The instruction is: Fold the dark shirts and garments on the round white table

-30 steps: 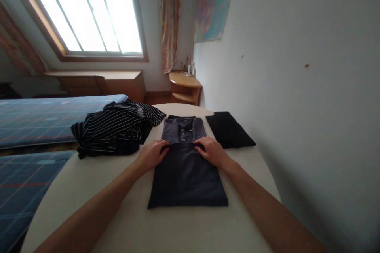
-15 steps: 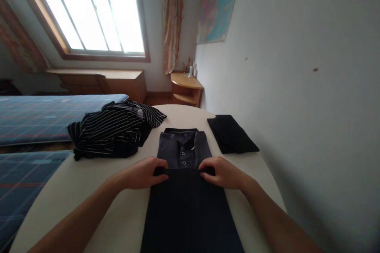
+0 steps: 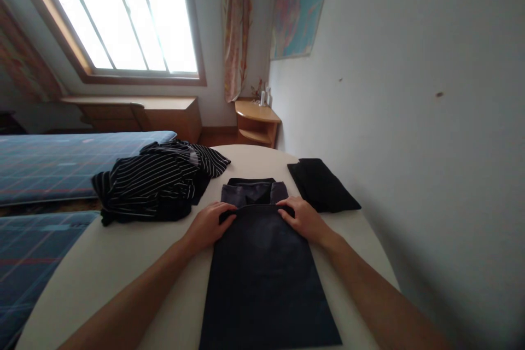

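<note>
A dark garment (image 3: 268, 279) lies lengthwise on the white round table (image 3: 164, 251), its near part a long flat rectangle. Its far end shows a grey collar (image 3: 250, 192), partly covered by the folded edge. My left hand (image 3: 211, 222) pinches the left corner of that edge between thumb and fingers. At the right corner, my right hand (image 3: 301, 219) grips the same edge in the same way. The buttons of the garment are hidden beneath the fold.
A heap of black-and-white striped clothing (image 3: 156, 180) lies at the table's left. At the right is a folded black garment (image 3: 322, 185), near the wall (image 3: 430, 175). Blue plaid mattresses (image 3: 74, 164) stand beyond the left edge.
Both hands have moved away from me with the folded edge, which now covers the buttons and lies nearer the collar. The garment's near end has come into view.
</note>
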Motion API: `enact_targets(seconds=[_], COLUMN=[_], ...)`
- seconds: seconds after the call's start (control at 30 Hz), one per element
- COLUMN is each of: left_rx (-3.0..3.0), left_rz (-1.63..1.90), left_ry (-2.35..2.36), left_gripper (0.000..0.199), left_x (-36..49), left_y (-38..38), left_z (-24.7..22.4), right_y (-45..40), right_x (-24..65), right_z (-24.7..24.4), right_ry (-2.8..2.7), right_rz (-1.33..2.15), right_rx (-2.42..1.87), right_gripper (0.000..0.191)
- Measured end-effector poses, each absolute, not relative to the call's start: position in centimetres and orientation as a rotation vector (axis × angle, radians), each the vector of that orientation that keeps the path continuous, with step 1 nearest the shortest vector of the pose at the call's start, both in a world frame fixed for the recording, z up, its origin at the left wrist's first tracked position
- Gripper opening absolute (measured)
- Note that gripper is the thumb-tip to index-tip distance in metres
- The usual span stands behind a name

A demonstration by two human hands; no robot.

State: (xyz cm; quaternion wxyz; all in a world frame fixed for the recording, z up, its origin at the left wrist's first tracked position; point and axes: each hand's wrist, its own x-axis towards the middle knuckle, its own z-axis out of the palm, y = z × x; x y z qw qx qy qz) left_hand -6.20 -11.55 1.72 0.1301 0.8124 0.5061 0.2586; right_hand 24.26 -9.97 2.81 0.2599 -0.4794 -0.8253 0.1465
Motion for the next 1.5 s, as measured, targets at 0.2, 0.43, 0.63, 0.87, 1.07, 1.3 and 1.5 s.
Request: enact_targets(seconds=[0.2,0.43,0.63,0.87,1.07,1.3,1.5], left_rx=[2.34,2.526,2.638,2.643,2.619,2.492,2.395], left_rz=[0.529,0.377,0.514,0.428,0.346,0.217,0.272], left_ry=[1.477,1.432,1.267,1.271,1.346,1.046,1.216], left_gripper=[0.027,0.021,0.02,0.022,0.01,0.009,0.016], left_x=[-5.9,-4.3,-4.0,-3.8,-4.7,-5.6,-6.3], left_y=[-12.7,-13.6,-14.1,-14.4,-14.1,-14.9,-14.8], left_z=[3.5,4.1,4.6,4.3,4.8,7.1,9.4], right_y=[-11.4,-12.6,-12.6,-12.9,-12.6,-13.8,-14.2], right_x=[25.0,25.0,24.3,24.3,24.6,25.2,25.0], right_z=[4.1,4.2,4.1,4.0,4.2,6.4,6.6], right_ry=[-2.327,-2.463,-2.467,-2.486,-2.44,-2.579,-2.483], right_rz=[0.543,0.482,0.397,0.442,0.489,0.708,0.497], right_rx=[-1.303,-1.222,-1.032,-1.057,-1.124,-1.017,-1.073], right_gripper=[0.016,0.019,0.008,0.018,0.013,0.003,0.006])
